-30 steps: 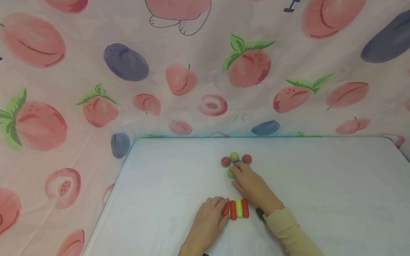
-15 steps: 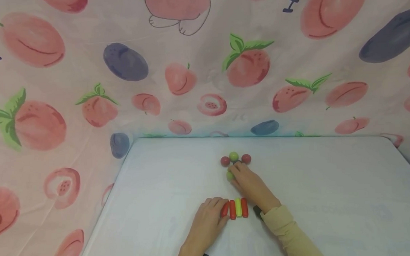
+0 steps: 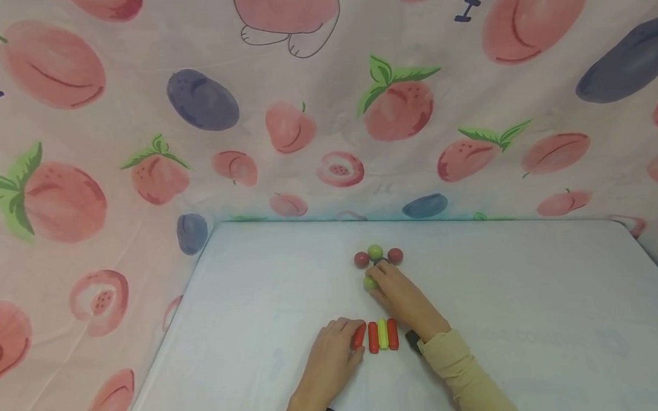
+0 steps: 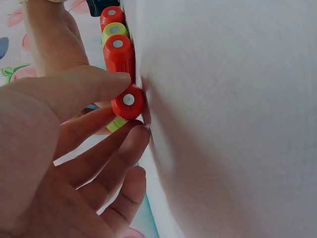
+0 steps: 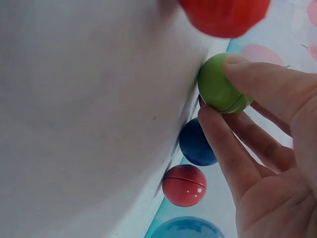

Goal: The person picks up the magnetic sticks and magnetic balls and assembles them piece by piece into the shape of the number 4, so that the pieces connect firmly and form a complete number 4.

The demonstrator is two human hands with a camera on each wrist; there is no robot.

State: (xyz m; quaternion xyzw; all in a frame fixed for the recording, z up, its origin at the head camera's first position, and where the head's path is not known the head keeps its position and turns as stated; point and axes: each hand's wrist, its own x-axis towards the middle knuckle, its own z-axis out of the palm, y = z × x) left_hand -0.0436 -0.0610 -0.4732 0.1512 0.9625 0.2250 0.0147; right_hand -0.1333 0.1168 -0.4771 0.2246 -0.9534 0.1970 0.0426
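My left hand (image 3: pixel 329 353) pinches a red magnetic rod (image 4: pixel 128 106) with a silver disc on its end, thumb on one side and fingers on the other. Just right of it in the head view stand a red rod (image 3: pixel 373 338), a yellow-green rod (image 3: pixel 383 334) and another red rod (image 3: pixel 393 334), side by side. Farther back, my right hand (image 3: pixel 405 296) holds a green ball (image 5: pixel 218 82) between thumb and fingertips. Beyond that hand are a dark blue ball (image 5: pixel 197 143), partly hidden in the head view, two red balls (image 3: pixel 362 260) and another green ball (image 3: pixel 375 251).
Everything lies on a white-covered table (image 3: pixel 528 295). A fruit-printed cloth (image 3: pixel 336 108) hangs behind it and along the left side. Dark bands show at both wrists, and a beige sleeve (image 3: pixel 468 370) covers the right forearm.
The green ball in my right hand has shifted slightly toward me, away from the other balls. My left hand has drawn its red rod a little left, widening the gap to the row.
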